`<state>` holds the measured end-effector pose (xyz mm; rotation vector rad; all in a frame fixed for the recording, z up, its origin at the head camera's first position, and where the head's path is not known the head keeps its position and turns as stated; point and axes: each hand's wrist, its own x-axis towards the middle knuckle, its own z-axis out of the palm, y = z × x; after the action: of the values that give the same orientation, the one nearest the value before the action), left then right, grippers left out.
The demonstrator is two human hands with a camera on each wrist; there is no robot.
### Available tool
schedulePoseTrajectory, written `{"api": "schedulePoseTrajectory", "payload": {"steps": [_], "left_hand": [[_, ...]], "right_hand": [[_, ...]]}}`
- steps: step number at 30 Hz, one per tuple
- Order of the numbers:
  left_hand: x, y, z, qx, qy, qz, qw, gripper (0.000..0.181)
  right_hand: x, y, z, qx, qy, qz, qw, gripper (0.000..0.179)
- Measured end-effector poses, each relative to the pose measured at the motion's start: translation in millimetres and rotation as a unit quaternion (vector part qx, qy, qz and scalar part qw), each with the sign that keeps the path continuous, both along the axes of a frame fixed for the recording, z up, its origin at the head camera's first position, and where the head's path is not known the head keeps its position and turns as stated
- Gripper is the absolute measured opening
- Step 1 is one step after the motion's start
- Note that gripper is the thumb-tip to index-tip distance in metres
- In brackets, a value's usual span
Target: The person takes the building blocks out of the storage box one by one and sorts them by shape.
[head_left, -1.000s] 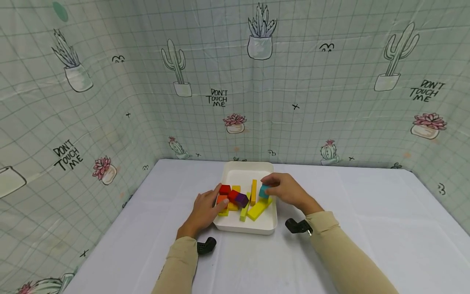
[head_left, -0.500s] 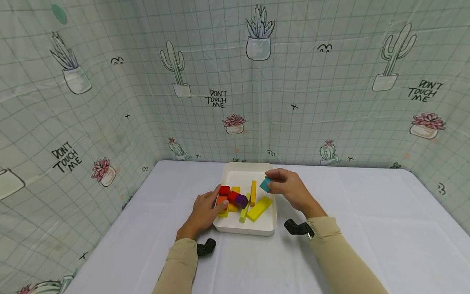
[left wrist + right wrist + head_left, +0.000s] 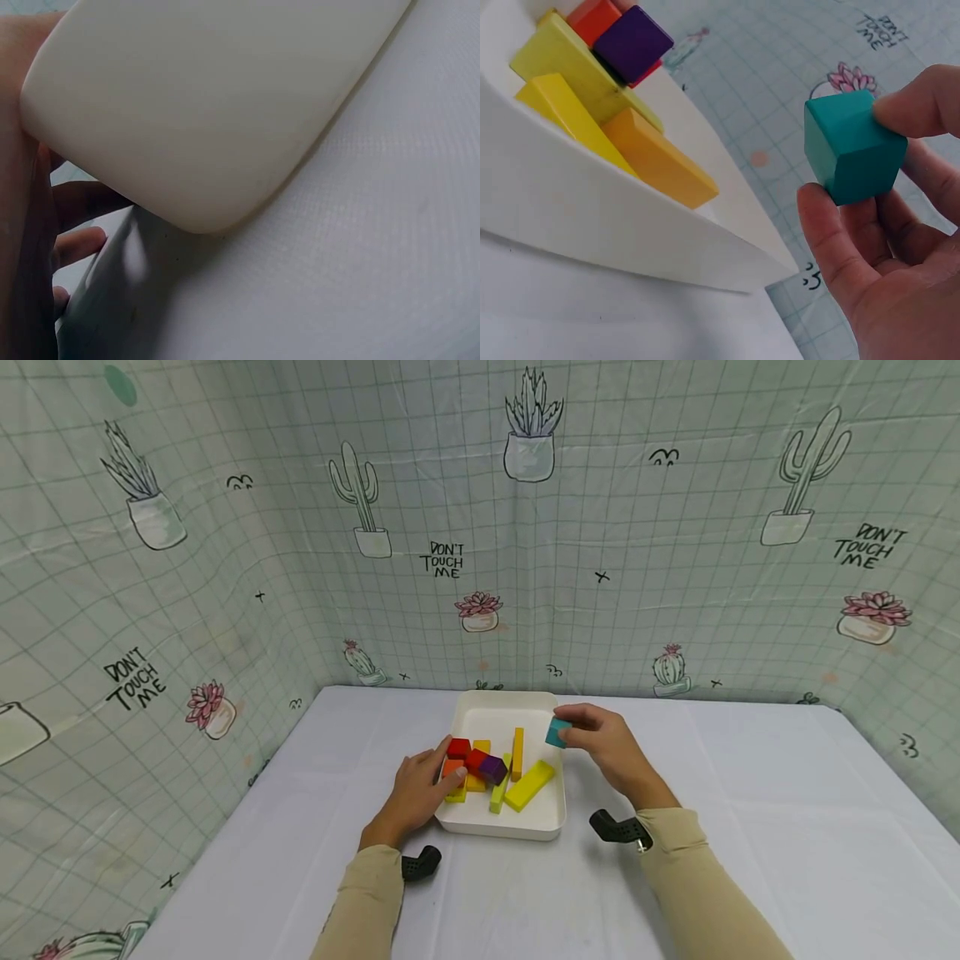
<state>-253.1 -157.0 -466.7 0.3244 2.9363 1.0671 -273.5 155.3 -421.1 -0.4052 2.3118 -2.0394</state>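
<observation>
A teal cube point(image 3: 557, 732) is pinched between the thumb and fingers of my right hand point(image 3: 611, 750), over the right rim of a white tray point(image 3: 502, 831). In the right wrist view the teal cube point(image 3: 855, 146) is raised beside the tray wall point(image 3: 630, 225). My left hand point(image 3: 414, 787) holds the tray at its left side, thumb over the rim by an orange block point(image 3: 452, 767), the other fingers outside. Inside the tray lie two red cubes, a purple cube point(image 3: 492, 769), a yellow block point(image 3: 530, 786), a yellow-green block point(image 3: 497, 797) and an amber block point(image 3: 518, 753).
The tray stands on a table with a white cloth point(image 3: 510, 902). Behind and to the left hangs a grid curtain point(image 3: 585, 635) with printed plants. A black camera mount point(image 3: 618, 827) sits at my right wrist, another mount point(image 3: 422, 863) at my left.
My right hand has lifted the teal cube off the yellow block and carried it up and right to the tray's right rim. The left hand has stayed in place.
</observation>
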Motion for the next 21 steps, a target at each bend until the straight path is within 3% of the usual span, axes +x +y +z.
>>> {"api": "schedulePoseTrajectory", "payload": {"steps": [21], "left_hand": [[1.5,-1.8,0.8,0.001,0.000,-0.005,1.0000,0.071]], "right_hand": [[2.2,36,-7.9,0.020,-0.030,-0.037,0.9987,0.049]]}}
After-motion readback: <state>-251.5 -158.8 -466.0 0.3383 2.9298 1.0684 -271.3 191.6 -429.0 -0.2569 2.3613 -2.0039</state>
